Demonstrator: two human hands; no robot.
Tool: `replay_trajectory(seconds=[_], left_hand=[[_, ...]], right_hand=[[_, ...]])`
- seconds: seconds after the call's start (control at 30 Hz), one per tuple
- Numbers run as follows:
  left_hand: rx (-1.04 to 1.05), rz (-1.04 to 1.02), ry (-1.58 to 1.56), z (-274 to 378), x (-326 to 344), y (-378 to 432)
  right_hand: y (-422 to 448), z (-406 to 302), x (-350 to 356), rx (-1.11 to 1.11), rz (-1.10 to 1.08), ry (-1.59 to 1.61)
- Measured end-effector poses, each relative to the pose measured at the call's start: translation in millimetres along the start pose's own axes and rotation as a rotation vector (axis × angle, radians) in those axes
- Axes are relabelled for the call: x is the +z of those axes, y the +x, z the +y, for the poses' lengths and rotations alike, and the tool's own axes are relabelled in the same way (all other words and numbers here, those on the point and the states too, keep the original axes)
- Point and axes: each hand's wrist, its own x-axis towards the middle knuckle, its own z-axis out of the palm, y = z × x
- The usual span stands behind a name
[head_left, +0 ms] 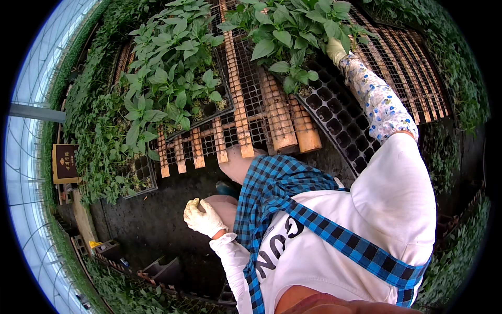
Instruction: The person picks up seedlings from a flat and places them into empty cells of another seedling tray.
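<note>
My right hand (336, 52), in a pale glove below a flowered sleeve cover, reaches in among leafy green seedlings (288, 35). Leaves hide its fingers, so I cannot see whether it grips anything. Under those plants lies a black plug tray (337, 114), whose near cells hold no plants. My left hand (204, 217), in a stained white glove, hovers beside my knee with its fingers curled inward. The inside of that hand is hidden, and nothing sticks out of it. To the left, a second tray (213, 115) full of taller seedlings (168, 74) rests on a bench of wooden slats and mesh (242, 133).
Cut pole ends (309, 139) jut from the bench near my knees. More seedlings (94, 117) crowd the left side, near a brown box (65, 163) bearing writing. Hollow blocks (160, 269) sit on the dark ground behind my left arm. Greenhouse film (29, 149) curves along the far left.
</note>
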Motion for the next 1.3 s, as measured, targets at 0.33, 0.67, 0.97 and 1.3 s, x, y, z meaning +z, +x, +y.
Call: replay_trajectory(seconds=[0.33, 0.67, 0.97, 1.3], left_hand=[[-0.067, -0.014, 0.105, -9, -14, -6], [-0.024, 0.071, 0.222, -20, -26, -12], [-0.115, 0.105, 0.096, -22, -17, -14], [-0.118, 0.145, 0.06, -25, -15, -11]], right_hand=[[-62, -73, 15, -0.014, -0.252, -0.503], [-87, -61, 53, -0.77, -0.253, -0.582], [-149, -112, -51, 0.058, -0.344, 0.297], [-388, -313, -66, -0.791, -0.781, 0.734]])
